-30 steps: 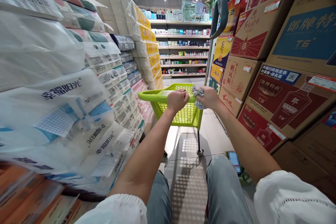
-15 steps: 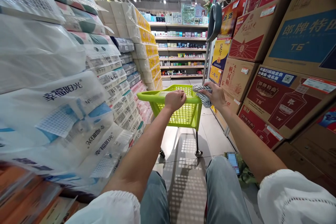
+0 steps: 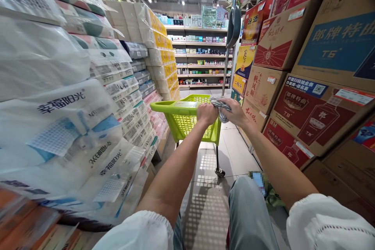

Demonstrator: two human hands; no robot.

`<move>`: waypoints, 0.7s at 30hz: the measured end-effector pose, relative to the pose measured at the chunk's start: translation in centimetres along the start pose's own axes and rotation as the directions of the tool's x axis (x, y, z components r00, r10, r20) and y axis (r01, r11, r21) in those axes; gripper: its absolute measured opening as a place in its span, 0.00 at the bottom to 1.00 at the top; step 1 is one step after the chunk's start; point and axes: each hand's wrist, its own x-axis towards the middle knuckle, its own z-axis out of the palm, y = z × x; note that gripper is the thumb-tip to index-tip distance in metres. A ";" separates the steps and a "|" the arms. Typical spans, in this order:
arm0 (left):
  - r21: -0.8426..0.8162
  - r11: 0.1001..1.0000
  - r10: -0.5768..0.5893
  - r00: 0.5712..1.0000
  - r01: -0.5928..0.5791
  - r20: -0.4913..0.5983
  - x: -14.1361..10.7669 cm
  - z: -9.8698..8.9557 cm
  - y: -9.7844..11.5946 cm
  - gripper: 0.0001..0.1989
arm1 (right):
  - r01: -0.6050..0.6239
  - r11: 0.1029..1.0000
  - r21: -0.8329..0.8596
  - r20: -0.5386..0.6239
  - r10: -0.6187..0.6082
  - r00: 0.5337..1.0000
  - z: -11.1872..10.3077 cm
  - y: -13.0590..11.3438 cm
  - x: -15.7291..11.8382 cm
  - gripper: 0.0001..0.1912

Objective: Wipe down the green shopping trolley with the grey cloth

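In front of me stands a lime-green shopping cart [image 3: 183, 124] with a lattice basket on thin dark legs with casters. My left hand [image 3: 207, 114] is closed around the right part of its handle bar, close beside my right hand. A grey-and-white striped cloth [image 3: 219, 103] is bunched up at the basket's right corner. My right hand [image 3: 233, 110] grips this cloth from the right, fingers bent over it and pressing it to the rim. Part of the cloth is hidden behind my fingers.
Wrapped tissue packs [image 3: 67, 125] are stacked along the left. Cardboard boxes [image 3: 310, 113] rise on the right, beside a metal pole [image 3: 227, 64] with a grey loop. Product shelves [image 3: 202, 55] stand at the back. A camouflage-coloured item [image 3: 274, 196] lies on the floor by my right knee.
My left hand has slid right along the handle to meet the cloth. My right hand and the cloth have shifted slightly left and down onto the corner. The view has turned a little.
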 end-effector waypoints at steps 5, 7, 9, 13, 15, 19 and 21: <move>0.040 0.998 0.052 0.998 -0.051 -0.022 -0.4 -0.5 -0.7 0.23 | 0.023 0.997 0.069 0.019 -0.024 1.000 0.9 1.5 0.9 0.17; 0.032 0.998 0.054 0.998 -0.053 -0.024 -0.7 -0.8 -0.9 0.23 | -0.021 0.993 0.114 0.044 0.016 0.999 0.9 3.1 1.4 0.16; 0.039 0.998 0.049 0.998 -0.048 -0.027 -0.9 -1.0 -1.1 0.23 | -0.120 0.984 0.136 0.062 0.112 0.992 1.0 4.5 1.7 0.17; 0.067 0.998 0.016 0.999 -0.014 -0.029 -1.1 -1.3 -1.8 0.22 | -0.217 0.960 0.176 0.047 0.212 0.976 1.4 3.9 1.3 0.18; 0.071 0.997 -0.007 1.000 0.008 -0.017 -1.1 -1.4 -2.5 0.21 | -0.144 0.972 0.186 0.040 0.139 0.990 1.6 1.8 0.9 0.18; 0.080 0.996 -0.044 0.999 0.044 -0.001 -1.3 -1.6 -4.0 0.20 | 0.019 0.989 0.145 0.050 -0.026 0.998 1.8 -1.9 0.5 0.18; 0.076 0.997 -0.031 1.000 0.031 -0.002 -1.4 -1.9 -4.5 0.20 | 0.031 0.988 0.152 0.038 -0.037 0.999 2.0 -2.0 0.6 0.18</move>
